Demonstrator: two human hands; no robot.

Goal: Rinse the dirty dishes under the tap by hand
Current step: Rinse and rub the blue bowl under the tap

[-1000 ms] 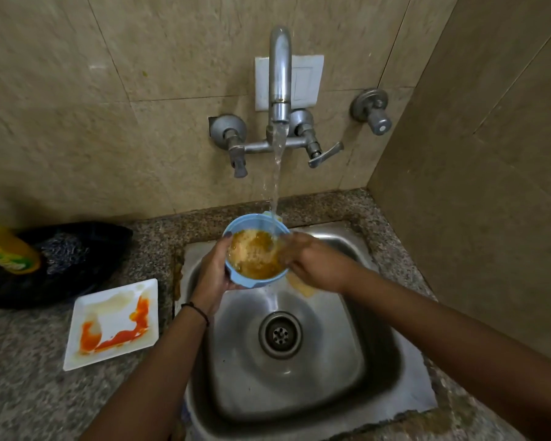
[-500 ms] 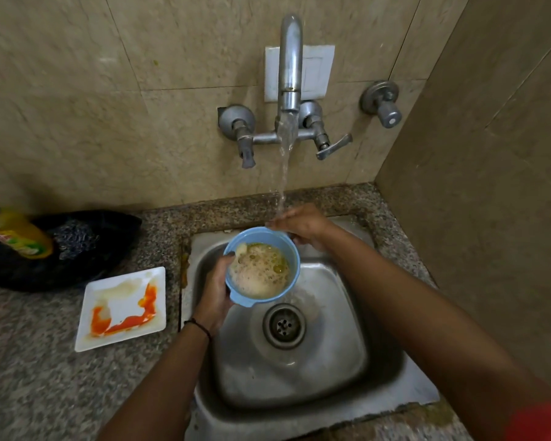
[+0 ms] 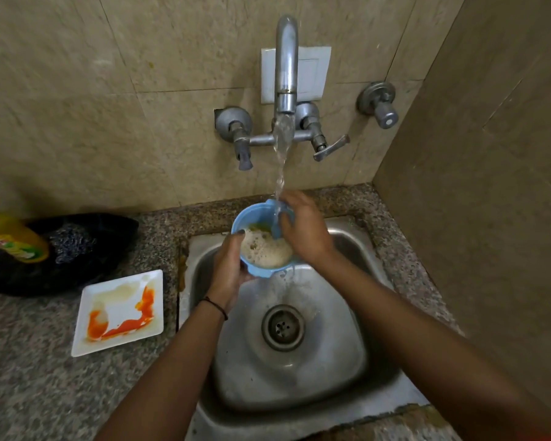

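Observation:
A small blue bowl with frothy brown water in it is held over the back of the steel sink. My left hand grips its left side, thumb over the rim. My right hand lies over the right rim with fingers reaching into the bowl, and whether they curl round the rim is hidden. Water runs from the wall tap onto those fingers and into the bowl. Some water spills from the bowl's front lip. A white square plate smeared with orange sauce lies on the counter left of the sink.
A yellow dish-soap bottle lies on a black bag at the back left of the granite counter. The drain sits mid-sink. A tiled side wall closes in the right. A second valve sticks out beside the tap.
The bowl has been raised back under the stream. My right hand moved from behind the bowl onto its right rim, fingers inside. The water inside has turned frothier and paler.

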